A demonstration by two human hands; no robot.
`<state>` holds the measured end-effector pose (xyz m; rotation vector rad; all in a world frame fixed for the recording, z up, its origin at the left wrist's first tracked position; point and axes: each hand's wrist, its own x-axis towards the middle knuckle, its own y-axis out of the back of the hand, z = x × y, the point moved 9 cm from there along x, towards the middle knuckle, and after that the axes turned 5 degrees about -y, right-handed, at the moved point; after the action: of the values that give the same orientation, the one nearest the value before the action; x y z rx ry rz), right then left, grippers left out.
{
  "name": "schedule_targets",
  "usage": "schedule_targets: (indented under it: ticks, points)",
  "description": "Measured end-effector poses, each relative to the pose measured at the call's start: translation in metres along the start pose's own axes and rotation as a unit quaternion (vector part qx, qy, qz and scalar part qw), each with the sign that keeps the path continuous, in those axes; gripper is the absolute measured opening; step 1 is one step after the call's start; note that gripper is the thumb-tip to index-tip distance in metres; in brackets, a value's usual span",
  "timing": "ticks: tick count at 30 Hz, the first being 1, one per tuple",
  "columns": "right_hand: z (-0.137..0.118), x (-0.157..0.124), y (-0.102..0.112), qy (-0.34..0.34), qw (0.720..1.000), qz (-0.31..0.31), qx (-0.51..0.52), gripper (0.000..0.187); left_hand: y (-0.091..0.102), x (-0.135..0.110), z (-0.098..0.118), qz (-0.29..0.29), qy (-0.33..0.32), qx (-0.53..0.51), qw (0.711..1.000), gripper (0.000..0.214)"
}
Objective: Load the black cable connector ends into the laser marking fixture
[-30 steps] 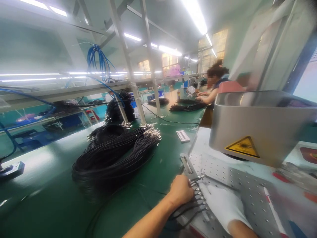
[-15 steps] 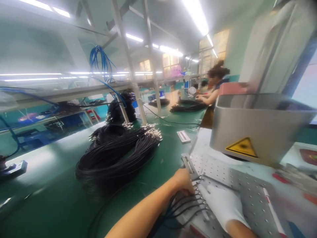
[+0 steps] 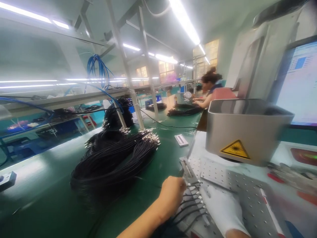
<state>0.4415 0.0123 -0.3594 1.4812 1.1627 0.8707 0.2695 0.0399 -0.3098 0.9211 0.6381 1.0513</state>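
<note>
My bare left hand (image 3: 172, 191) is closed, its fingertips turned away beside a metal fixture (image 3: 190, 172). What it grips, if anything, is hidden. Several black cables (image 3: 189, 209) lie side by side in the fixture's near part, their metal ends pointing right. Against those ends rests my right hand (image 3: 221, 206) in a white glove; its fingers are blurred and partly hidden. A perforated metal plate (image 3: 250, 195) extends under and beyond the glove. Left of my left hand, a large coil of black cables (image 3: 109, 162) with bunched silvery ends lies on the green table (image 3: 49, 201).
A grey metal housing (image 3: 247, 132) with a yellow laser warning sign stands beyond the plate. A white-and-red pen (image 3: 271, 211) lies on the right. A small slotted block (image 3: 181, 140) sits farther back. Another person (image 3: 210, 86) works down the table. A screen (image 3: 299, 86) stands at right.
My left hand has drawn back left from the cable ends in the fixture. The gloved right hand stays nearly in place. The view has shifted slightly right, showing more of the screen.
</note>
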Motion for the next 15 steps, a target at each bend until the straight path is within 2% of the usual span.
schedule_targets:
  ticks: [4, 8, 12, 15]
  points:
    - [-0.001, 0.001, -0.005, 0.02, 1.0, 0.008, -0.013, 0.036, -0.012, -0.006, -0.002, -0.035, 0.005, 0.097, 0.995, 0.021]
    - [0.002, 0.003, -0.01, 0.027, 0.999, 0.005, -0.024, 0.035, -0.017, -0.006, 0.002, -0.097, 0.018, 0.168, 0.981, 0.02]
    - [0.005, 0.003, -0.012, 0.021, 1.0, 0.0, -0.023, 0.039, -0.017, -0.006, 0.01, -0.12, 0.016, 0.192, 0.974, 0.024]
    - [0.005, 0.002, -0.012, 0.02, 1.0, -0.002, -0.021, 0.035, -0.02, -0.005, 0.014, -0.133, 0.015, 0.199, 0.971, 0.029]
